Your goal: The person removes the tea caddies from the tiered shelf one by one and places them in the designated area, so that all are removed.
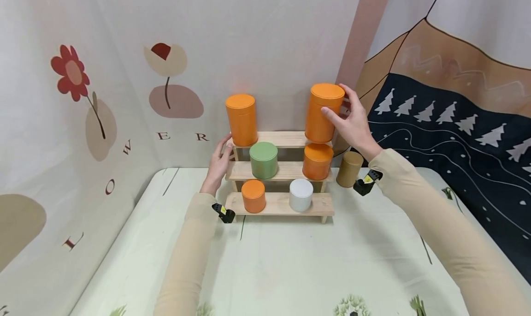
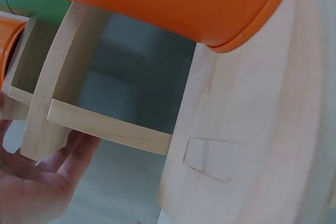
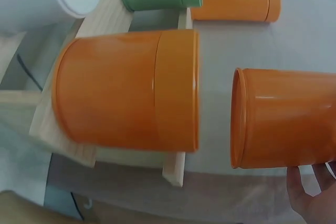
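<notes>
My right hand (image 1: 352, 122) holds a tall orange canister (image 1: 325, 113) with a lid, thumb in front and fingers round its far side. In the right wrist view, its base (image 3: 240, 119) is apart from the top board. My left hand (image 1: 217, 161) is at the left end of a three-tier wooden stand (image 1: 282, 138), with its fingers (image 2: 79, 161) round the middle board's end. Another tall orange canister (image 1: 242, 120) stands at the top left. A green canister (image 1: 263, 161) and a shorter orange one (image 1: 317, 163) are on the middle tier.
A small orange canister (image 1: 253, 197) and a white one (image 1: 301, 196) occupy the lowest tier. To the right of the stand, a brown-gold canister (image 1: 349, 169) is on the table (image 1: 282, 260). Printed cloth (image 1: 269, 39) hangs close behind.
</notes>
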`<state>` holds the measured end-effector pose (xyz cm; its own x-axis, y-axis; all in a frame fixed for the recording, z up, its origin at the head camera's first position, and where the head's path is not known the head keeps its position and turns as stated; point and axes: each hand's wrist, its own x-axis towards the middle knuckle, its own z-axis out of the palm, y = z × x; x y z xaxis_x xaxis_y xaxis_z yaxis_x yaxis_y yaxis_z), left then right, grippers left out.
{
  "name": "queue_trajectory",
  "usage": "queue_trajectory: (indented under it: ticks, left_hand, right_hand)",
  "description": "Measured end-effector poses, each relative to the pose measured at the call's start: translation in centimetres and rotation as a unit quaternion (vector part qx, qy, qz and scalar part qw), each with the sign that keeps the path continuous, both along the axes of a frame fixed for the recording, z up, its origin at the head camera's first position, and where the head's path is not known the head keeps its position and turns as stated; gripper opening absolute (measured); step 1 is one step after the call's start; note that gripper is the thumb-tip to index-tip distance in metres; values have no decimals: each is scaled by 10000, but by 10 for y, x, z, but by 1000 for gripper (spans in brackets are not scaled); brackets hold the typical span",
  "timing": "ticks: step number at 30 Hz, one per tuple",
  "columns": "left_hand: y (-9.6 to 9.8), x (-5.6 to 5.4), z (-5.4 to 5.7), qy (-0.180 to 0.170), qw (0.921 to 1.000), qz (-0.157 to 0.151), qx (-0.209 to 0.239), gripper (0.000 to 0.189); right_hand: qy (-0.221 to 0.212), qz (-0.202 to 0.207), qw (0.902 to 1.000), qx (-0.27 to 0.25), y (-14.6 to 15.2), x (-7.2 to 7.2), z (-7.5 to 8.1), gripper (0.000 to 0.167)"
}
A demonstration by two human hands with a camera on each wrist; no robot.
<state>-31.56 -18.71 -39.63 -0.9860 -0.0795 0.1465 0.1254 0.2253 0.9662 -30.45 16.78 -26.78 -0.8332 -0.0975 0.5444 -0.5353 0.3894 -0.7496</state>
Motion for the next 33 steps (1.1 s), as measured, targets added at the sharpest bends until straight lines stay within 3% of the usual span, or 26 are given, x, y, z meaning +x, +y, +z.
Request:
queue_trajectory:
  ticks: [11,33]
  left_hand:
    - [0,0,1,189,9998,-7,-76,51]
    - [0,0,-1,130,9999,30,-70,51]
  right_hand:
    - [-144,-240,9996,67,24,4,-3,72]
    - [-287,-837,9959,194,65,11,-18,72]
